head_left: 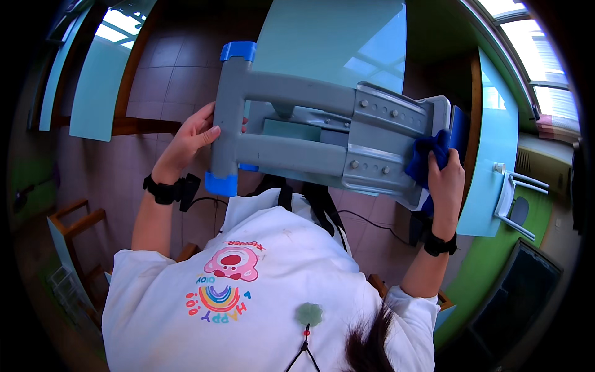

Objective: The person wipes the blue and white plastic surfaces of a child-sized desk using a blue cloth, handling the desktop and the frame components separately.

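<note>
A grey plastic folding stool (297, 93) with blue corner caps lies on its side across the front of me, above a glass-topped table, its legs pointing left. My left hand (193, 135) grips the leg's crossbar at the left end, thumb in front and fingertips showing behind it. At the right end, my right hand (445, 179) holds a dark blue cloth (426, 156) against the edge of the stool's seat. Metal brackets (390, 114) with bolts join the legs to the seat. The fingers of my right hand are partly hidden by the cloth.
The glass-topped table (325, 42) extends ahead under the stool. Another glass-topped table (488, 186) stands on the right, with a small white stool (509, 204) and a cup (499, 168) there. More glass-topped tables (100, 88) stand at the left. A black cable (372, 219) hangs near my body.
</note>
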